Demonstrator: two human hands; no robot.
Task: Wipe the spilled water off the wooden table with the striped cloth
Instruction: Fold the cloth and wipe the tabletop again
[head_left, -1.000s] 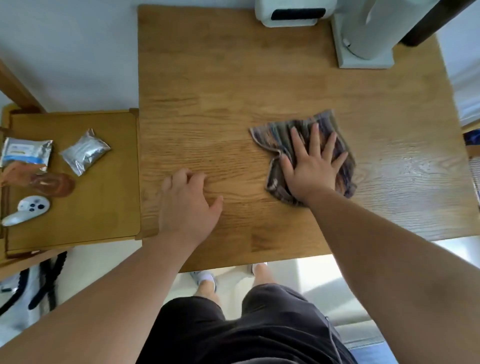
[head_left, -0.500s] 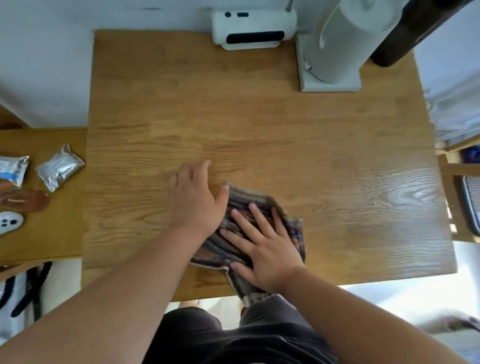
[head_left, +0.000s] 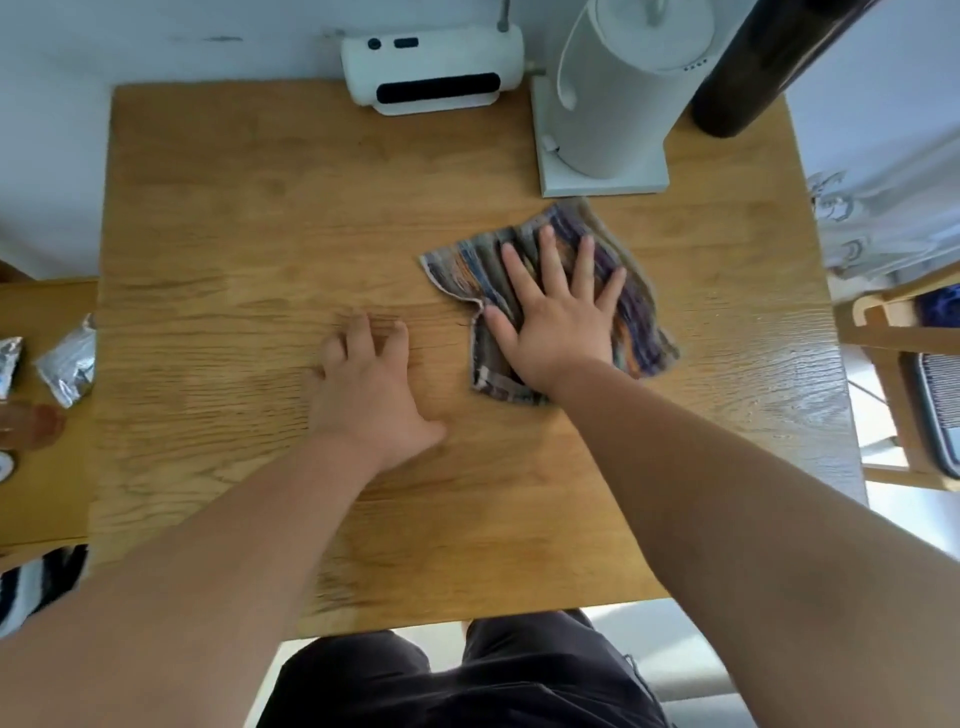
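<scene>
Wooden worktop (head_left: 260, 234), wiping apparently part done. Left hand (head_left: 371, 384) rests loosely curled on bare wood, holding nothing; a wet sheen (head_left: 810, 405) near the right edge looks unwiped. Farther, right hand (head_left: 558, 317), fingers spread, presses the cloth (head_left: 639, 306) flat, just before the kettle (head_left: 618, 88).

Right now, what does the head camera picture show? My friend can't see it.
A person's right hand presses flat on a striped cloth on a wooden table, just in front of a white kettle. The left hand rests on the wood, apart from the cloth.
</scene>
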